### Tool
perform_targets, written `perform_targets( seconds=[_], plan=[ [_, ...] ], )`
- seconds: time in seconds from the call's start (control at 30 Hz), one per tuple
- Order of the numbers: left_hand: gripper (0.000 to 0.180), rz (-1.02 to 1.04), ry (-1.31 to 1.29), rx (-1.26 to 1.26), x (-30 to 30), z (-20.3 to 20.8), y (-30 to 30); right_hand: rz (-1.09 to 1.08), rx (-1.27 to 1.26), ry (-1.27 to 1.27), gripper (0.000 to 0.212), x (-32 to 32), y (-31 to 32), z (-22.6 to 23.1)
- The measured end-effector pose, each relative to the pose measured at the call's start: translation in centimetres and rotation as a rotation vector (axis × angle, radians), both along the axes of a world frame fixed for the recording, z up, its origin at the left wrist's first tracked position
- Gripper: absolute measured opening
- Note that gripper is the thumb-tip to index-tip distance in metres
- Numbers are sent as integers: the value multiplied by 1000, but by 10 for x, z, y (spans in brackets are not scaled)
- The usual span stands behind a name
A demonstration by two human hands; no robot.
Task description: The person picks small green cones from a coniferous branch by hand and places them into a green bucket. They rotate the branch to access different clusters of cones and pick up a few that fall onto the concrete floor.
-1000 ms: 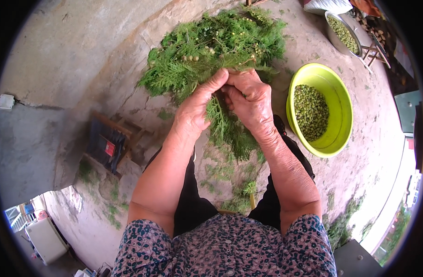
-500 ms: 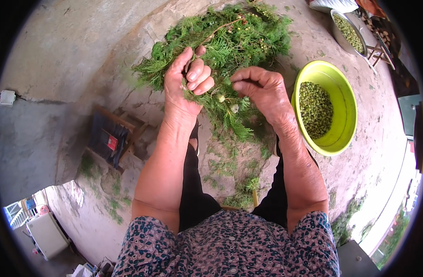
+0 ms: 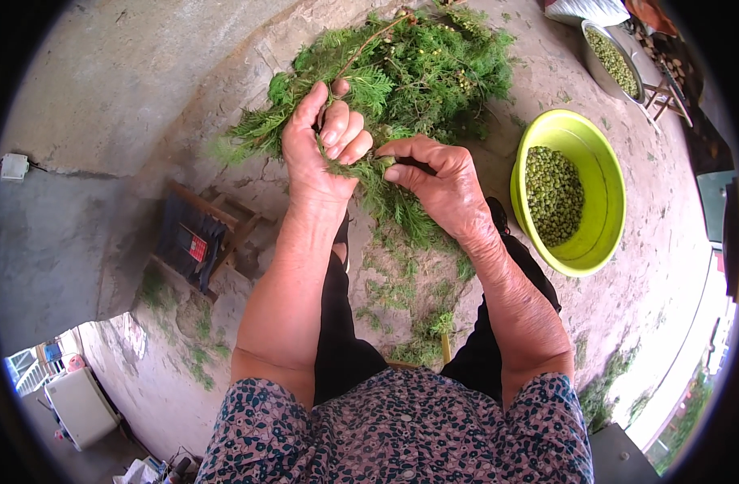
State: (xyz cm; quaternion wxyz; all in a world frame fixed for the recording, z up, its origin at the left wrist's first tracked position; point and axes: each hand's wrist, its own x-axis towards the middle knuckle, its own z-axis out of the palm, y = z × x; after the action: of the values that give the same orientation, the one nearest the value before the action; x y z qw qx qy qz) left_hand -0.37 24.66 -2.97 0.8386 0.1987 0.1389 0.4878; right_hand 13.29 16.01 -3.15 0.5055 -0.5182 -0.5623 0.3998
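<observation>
My left hand (image 3: 325, 149) is closed round a leafy evergreen branch (image 3: 377, 38), whose bare brown stem slants up past my thumb while its green sprays hang below my fist. At the hanging part, my right hand (image 3: 438, 177) pinches a small green seed cone (image 3: 386, 161) between thumb and forefinger; my fingers partly hide it. Beyond both hands lies a heap of cut evergreen branches (image 3: 442, 77) on the ground. To the right, a yellow-green plastic basin (image 3: 603, 202) holds many small round green cones (image 3: 553, 198).
At the far right a metal bowl (image 3: 593, 68) of similar green cones rests by a small wooden stool (image 3: 670, 101). A low wooden folding seat with dark cloth (image 3: 190, 234) stands at the left. Leaf scraps (image 3: 418, 282) litter the ground between my feet.
My right hand has moved left and a little down, from beside the sprays onto the cone near my left fist. My left hand keeps its hold on the branch.
</observation>
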Motion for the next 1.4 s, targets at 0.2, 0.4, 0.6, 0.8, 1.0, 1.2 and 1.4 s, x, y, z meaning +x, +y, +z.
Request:
perform_targets(
  seconds=[0.2,0.4,0.6,0.8,1.0,1.2,1.4],
  plan=[
    [24,-24,-65,-11,0,0,0,-278,-103,329,14,-11,-5,-4],
    [28,-74,-141,75,-10,-1,5,-283,-85,645,16,27,8,-4],
    [30,-226,-204,120,-11,3,4,-53,-167,981,17,28,10,-3],
    [32,-320,-215,135,-11,5,3,-128,-283,825,19,32,11,-4],
    [34,-350,-174,186,-8,4,-1,-65,-357,420,27,21,11,-3],
    [34,-359,-177,184,-4,4,-3,-48,-199,184,26,15,12,-16],
    [33,-351,-174,143,0,2,-5,-507,-265,340,23,9,10,-9]
  ],
)
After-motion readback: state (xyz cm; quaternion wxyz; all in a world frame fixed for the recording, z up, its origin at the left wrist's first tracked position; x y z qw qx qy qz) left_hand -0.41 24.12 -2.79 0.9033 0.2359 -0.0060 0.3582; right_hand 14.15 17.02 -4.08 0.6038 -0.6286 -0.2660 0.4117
